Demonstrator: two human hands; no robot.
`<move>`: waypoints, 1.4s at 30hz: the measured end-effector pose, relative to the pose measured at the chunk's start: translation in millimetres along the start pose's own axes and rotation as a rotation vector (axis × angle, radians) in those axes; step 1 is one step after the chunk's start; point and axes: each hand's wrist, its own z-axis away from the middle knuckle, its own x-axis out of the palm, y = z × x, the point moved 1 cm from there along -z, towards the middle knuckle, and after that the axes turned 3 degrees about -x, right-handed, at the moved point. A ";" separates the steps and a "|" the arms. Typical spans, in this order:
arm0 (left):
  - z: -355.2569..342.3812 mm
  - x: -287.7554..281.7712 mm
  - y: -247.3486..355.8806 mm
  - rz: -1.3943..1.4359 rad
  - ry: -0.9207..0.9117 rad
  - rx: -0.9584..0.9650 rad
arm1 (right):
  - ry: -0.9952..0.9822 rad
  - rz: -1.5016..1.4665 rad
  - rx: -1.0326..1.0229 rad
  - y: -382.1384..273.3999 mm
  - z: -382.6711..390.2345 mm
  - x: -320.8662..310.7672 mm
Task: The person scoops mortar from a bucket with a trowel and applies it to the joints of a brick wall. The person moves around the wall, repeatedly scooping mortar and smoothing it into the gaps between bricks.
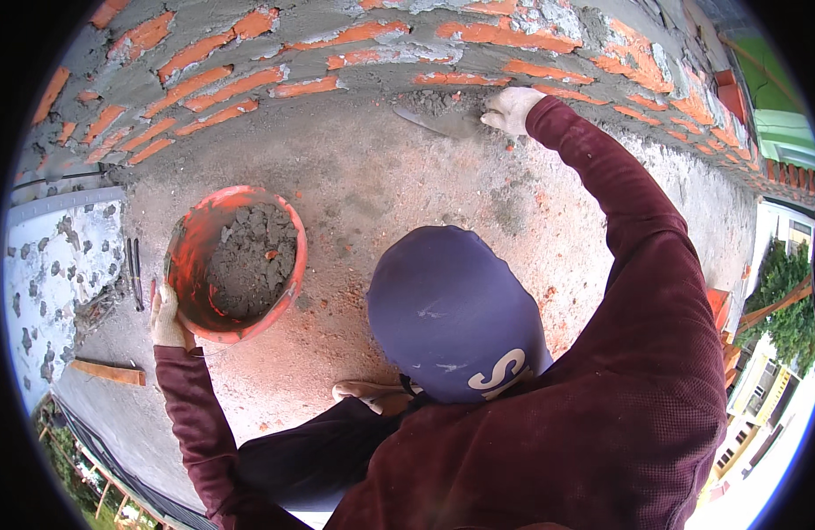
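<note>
My right hand [510, 109], in a pale work glove, grips a trowel [436, 120] whose grey blade lies at the foot of the brick wall [249, 62], against a lump of wet mortar [434, 102]. My left hand [166, 320], also gloved, holds the near rim of an orange bucket [282, 231] that is partly filled with grey mortar [249, 261]. The bucket stands on the concrete slab [381, 185]. My blue cap [452, 314] hides part of the floor between the two hands.
The curved brick wall with grey joints runs across the top and right. A white spattered sheet [59, 265] lies at the left, with a thin dark tool [135, 269] beside it and a wooden strip [109, 373] below. The slab's edge [107, 442] drops off at the lower left; buildings and trees show far below on the right.
</note>
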 end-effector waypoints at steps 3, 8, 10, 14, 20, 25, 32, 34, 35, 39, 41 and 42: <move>-0.3 21.5 1.6 -0.016 0.041 0.023 | 0.115 0.027 0.012 -4.8 5.4 5.7; -7.8 21.3 -0.2 -0.138 0.121 0.036 | 0.210 -0.061 0.093 -71.1 42.0 5.0; -4.6 36.1 4.2 -0.132 0.069 0.038 | 0.337 -0.092 -0.016 -121.9 53.4 -6.8; -11.6 27.8 1.6 -0.106 -0.015 0.004 | 0.372 -0.159 -0.242 -193.4 62.5 -19.9; -2.0 -20.4 -16.3 0.021 -0.043 -0.031 | -0.162 -0.260 0.024 -74.5 109.8 41.2; 1.9 -21.1 -10.3 0.067 -0.069 -0.058 | -0.189 -0.095 0.160 32.6 110.4 84.3; -2.9 -13.5 -7.0 0.097 -0.043 -0.075 | -0.073 0.001 0.072 55.5 37.5 26.1; -1.8 -17.9 -6.0 0.093 -0.005 -0.068 | -0.002 0.028 0.082 47.2 40.7 22.3; -3.0 -15.6 -9.8 0.099 0.011 -0.065 | 0.033 0.049 0.091 42.0 48.0 18.4; -7.5 -20.0 -9.6 -0.053 0.066 0.006 | 0.119 -0.024 0.147 -20.4 66.9 11.6; -10.4 -25.3 -12.9 -0.017 0.011 0.011 | 0.345 -0.065 0.011 -79.5 74.6 -1.7; -9.7 -26.9 -12.2 0.002 -0.002 -0.001 | 0.287 -0.045 -0.067 -118.0 77.3 -18.7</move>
